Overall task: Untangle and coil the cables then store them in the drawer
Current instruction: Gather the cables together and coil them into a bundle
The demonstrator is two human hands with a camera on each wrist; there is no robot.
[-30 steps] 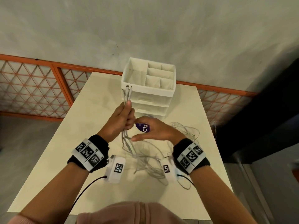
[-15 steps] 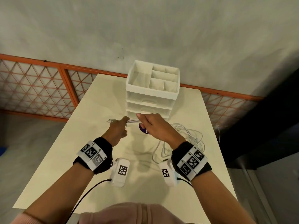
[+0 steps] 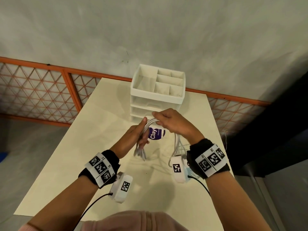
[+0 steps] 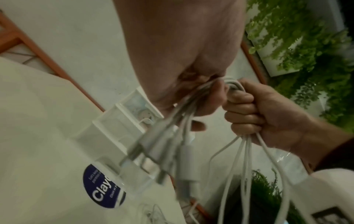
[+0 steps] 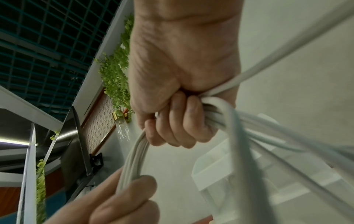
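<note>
Cables now arch in a doubled loop between my hands above the middle of the surface, where half a second ago they ran as a flat stretch; my right hand has its fingers curled tight round the bend, my left hand pinches the strands with fingers fairly straight, plugs dangling below. Coiling has begun, I judge, with slack trailing toward the right edge and the drawer unit at the far edge closed
</note>
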